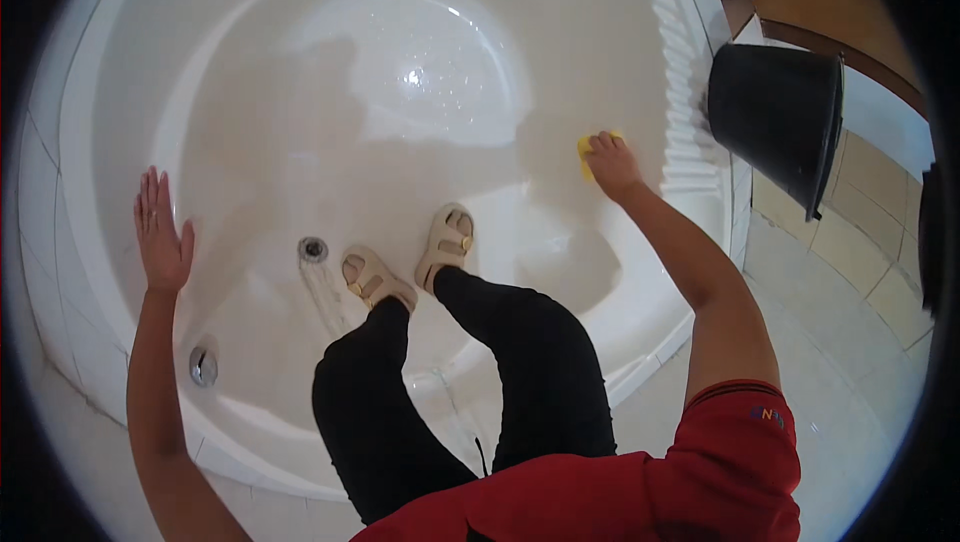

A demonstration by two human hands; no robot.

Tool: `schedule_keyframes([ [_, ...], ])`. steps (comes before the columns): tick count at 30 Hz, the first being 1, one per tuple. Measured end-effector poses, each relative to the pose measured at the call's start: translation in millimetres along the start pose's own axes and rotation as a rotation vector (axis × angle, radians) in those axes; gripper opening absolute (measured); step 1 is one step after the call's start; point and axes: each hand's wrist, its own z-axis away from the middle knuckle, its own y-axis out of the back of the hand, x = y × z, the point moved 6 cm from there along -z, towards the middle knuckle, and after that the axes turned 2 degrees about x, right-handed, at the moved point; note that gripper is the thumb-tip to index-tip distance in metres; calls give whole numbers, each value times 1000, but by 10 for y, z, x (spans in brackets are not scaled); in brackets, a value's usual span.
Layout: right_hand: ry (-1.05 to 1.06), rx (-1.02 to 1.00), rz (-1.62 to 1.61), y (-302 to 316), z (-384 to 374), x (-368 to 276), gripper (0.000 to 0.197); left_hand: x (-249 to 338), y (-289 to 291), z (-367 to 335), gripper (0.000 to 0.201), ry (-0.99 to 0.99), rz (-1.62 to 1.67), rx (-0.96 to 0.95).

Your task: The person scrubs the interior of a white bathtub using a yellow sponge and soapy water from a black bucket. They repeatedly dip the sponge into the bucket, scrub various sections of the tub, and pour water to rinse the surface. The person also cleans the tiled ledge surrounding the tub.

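My right hand is closed over a yellow sponge and presses it to the inner right wall of a white bathtub. Only the sponge's left and upper edges show past my fingers. On the other side, my left hand lies flat near the tub's left wall, fingers stretched out and holding nothing. Wet, shiny patches show on the tub's surface, mostly toward its far end.
My feet stand inside the tub in beige sandals. Left of them are a round drain and a chrome overflow fitting. A black bucket is tilted beside the ribbed right rim. Tiled floor lies beyond.
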Motion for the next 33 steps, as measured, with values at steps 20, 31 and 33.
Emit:
schedule_keyframes([
  [20,-97,451,256,-41,-2320,338,35,-116,-149,63,65,-64,-314,10],
  [31,-266,47,7,-1570,-926,-710,27,-89,-143,99,65,-44,-238,33],
  [33,-297,259,38,-957,-1436,-265,24,-119,-105,117,65,-53,-253,40],
])
